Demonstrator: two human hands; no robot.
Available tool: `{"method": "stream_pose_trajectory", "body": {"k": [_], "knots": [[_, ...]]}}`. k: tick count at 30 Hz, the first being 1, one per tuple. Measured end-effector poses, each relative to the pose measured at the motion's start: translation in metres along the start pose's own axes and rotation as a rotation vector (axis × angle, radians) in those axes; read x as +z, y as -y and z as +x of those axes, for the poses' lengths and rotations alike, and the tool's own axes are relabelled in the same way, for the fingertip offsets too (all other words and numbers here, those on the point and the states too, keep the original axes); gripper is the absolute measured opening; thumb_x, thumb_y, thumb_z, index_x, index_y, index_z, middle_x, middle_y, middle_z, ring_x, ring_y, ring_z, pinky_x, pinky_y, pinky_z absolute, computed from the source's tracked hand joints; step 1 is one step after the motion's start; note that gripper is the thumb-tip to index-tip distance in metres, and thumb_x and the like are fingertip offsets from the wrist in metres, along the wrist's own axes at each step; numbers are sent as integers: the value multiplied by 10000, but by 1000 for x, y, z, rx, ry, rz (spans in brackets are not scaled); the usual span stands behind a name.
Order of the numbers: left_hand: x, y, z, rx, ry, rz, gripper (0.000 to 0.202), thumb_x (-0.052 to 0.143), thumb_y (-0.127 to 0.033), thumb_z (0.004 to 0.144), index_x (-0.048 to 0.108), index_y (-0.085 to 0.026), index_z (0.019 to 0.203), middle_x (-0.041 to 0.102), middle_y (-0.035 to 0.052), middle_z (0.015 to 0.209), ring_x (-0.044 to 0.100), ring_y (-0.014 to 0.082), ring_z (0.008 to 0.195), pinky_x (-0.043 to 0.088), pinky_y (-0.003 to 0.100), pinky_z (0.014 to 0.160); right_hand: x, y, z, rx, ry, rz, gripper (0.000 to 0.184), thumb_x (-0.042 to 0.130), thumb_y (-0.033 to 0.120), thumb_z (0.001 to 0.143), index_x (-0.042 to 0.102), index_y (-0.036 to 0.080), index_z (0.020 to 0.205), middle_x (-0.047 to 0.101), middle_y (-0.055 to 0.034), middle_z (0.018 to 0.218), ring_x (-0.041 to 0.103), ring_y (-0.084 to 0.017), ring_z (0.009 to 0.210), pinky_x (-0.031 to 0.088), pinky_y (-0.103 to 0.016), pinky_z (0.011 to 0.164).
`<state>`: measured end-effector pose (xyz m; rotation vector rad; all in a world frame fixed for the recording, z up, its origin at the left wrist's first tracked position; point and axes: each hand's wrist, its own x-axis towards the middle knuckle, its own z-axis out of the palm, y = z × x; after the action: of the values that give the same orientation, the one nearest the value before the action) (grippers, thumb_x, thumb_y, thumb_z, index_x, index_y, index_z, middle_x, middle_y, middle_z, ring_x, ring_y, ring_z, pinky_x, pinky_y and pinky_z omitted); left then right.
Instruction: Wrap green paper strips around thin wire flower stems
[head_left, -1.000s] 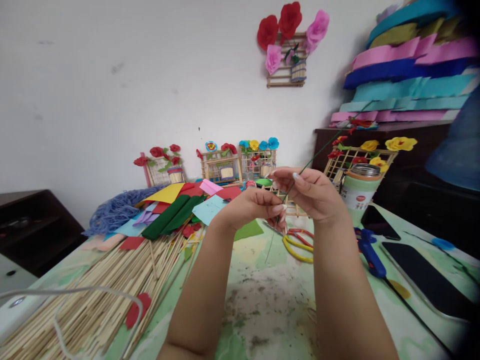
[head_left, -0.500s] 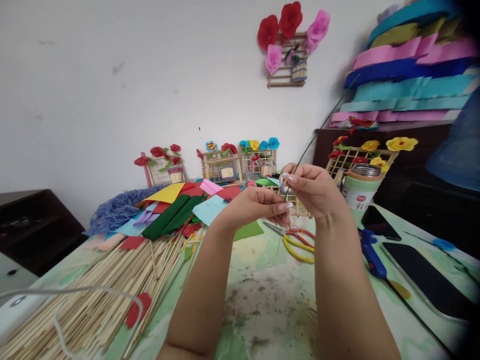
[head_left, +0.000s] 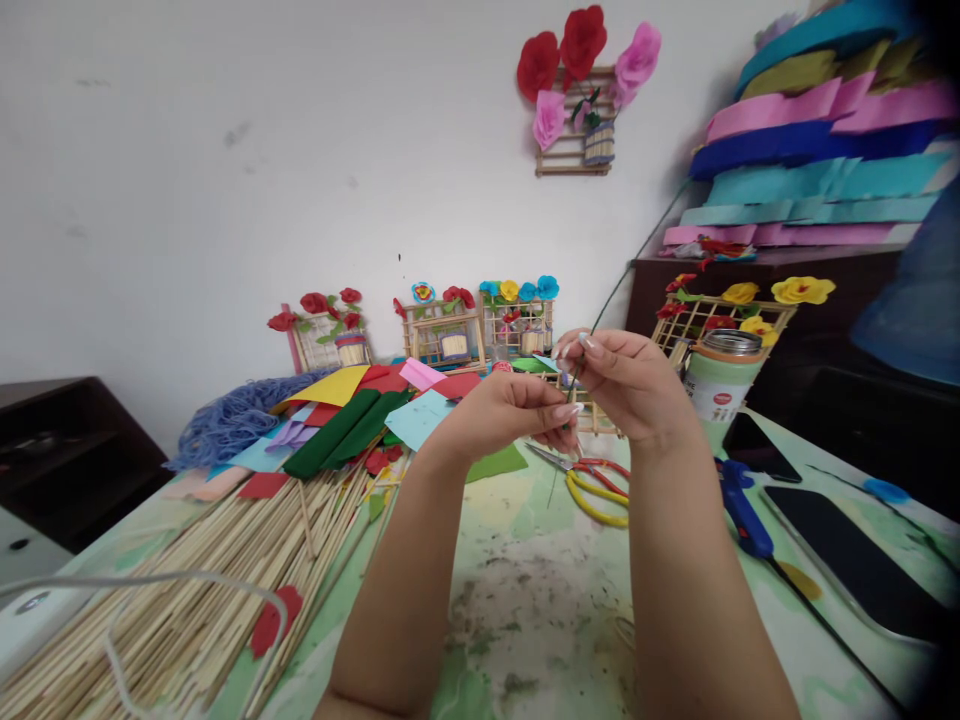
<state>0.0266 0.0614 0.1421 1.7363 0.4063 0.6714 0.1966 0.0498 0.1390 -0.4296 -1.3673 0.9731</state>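
A long thin dark green strip [head_left: 615, 291] slants from my fingers up to the right, towards the stacked paper. My left hand [head_left: 521, 410] pinches its lower part between thumb and fingers, and a fine bare wire end [head_left: 553, 487] pokes out below. Just above and to the right, my right hand [head_left: 619, 380] pinches the green strip with thumb and forefinger. Whether the strip is wound round the wire where my fingers meet is hidden. Scissors [head_left: 596, 492] with red and yellow handles lie on the table behind and beneath my hands.
Thin bamboo sticks [head_left: 187, 560], coloured paper sheets [head_left: 337, 435] and blue yarn [head_left: 244, 415] cover the left. A glue gun [head_left: 746, 510], phones [head_left: 847, 550] and a green bottle [head_left: 720, 385] stand or lie right. Stick frames with paper flowers [head_left: 454, 345] line the wall.
My right hand's fingertips have shifted slightly left along the strip and turned a little. The green strip and the wire end have moved slightly; my left hand stays nearly in place.
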Motion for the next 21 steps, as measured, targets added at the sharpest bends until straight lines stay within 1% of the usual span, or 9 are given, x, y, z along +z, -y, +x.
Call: {"method": "stream_pose_trajectory", "body": {"k": [2, 6, 10, 12, 13, 15, 17, 18, 21], "knots": [[0, -1, 0, -7, -6, 7, 270, 703, -358, 757, 655, -96, 709, 691, 45, 666, 642, 88, 612, 512, 194, 628, 1, 0, 1, -3, -49, 20, 79, 771, 288, 684, 732, 227, 652, 663, -8, 746, 583, -129, 755, 474, -272, 745], [1, -3, 1, -17, -44, 49, 316, 726, -401, 723, 663, -92, 706, 684, 49, 660, 641, 96, 620, 521, 211, 645, 3, 0, 4, 13, -151, 94, 147, 824, 232, 592, 684, 201, 561, 607, 17, 658, 542, -90, 653, 460, -228, 665], [3, -2, 2, -16, -76, 77, 320, 727, -409, 719, 667, -95, 715, 682, 49, 660, 638, 95, 619, 525, 219, 654, 5, 1, 5, 28, -176, 105, 170, 817, 218, 599, 659, 188, 544, 557, 30, 609, 501, -73, 599, 437, -209, 617], [3, -2, 2, -12, -63, 63, 317, 725, -405, 721, 662, -95, 708, 681, 48, 656, 639, 96, 619, 524, 219, 653, 6, 2, 4, 10, -154, 94, 160, 801, 205, 627, 659, 190, 554, 580, 25, 646, 509, -75, 619, 441, -212, 639], [2, -1, 1, -10, -48, 42, 315, 729, -403, 718, 658, -96, 703, 681, 47, 654, 641, 97, 620, 523, 218, 651, 7, 3, 3, -3, -126, 87, 127, 788, 209, 651, 677, 193, 591, 605, 19, 694, 519, -78, 643, 446, -216, 659], [2, -2, 0, -17, -12, -7, 316, 742, -398, 703, 647, -97, 689, 681, 45, 646, 643, 99, 614, 522, 218, 642, 8, 5, 0, -25, -51, 68, 52, 752, 247, 710, 725, 207, 728, 651, 2, 823, 540, -88, 694, 458, -236, 704], [1, -2, -1, -29, 15, -38, 323, 754, -400, 688, 639, -98, 675, 682, 45, 638, 643, 103, 604, 520, 221, 632, 8, 6, -2, -50, 11, 34, 102, 715, 296, 756, 742, 223, 823, 666, -11, 883, 560, -107, 739, 468, -264, 744], [1, -2, -1, -33, 25, -43, 325, 755, -401, 687, 637, -98, 672, 682, 45, 635, 643, 104, 600, 518, 221, 629, 8, 6, -2, -67, 27, 14, 104, 708, 314, 764, 745, 229, 812, 669, -13, 867, 572, -120, 764, 473, -276, 760], [0, -2, -1, -29, 42, -41, 305, 748, -383, 703, 641, -99, 671, 684, 45, 639, 641, 100, 600, 510, 214, 623, 6, 7, -3, -101, 38, -28, 132, 728, 344, 741, 734, 237, 663, 670, -18, 757, 605, -162, 833, 483, -304, 795]]}}
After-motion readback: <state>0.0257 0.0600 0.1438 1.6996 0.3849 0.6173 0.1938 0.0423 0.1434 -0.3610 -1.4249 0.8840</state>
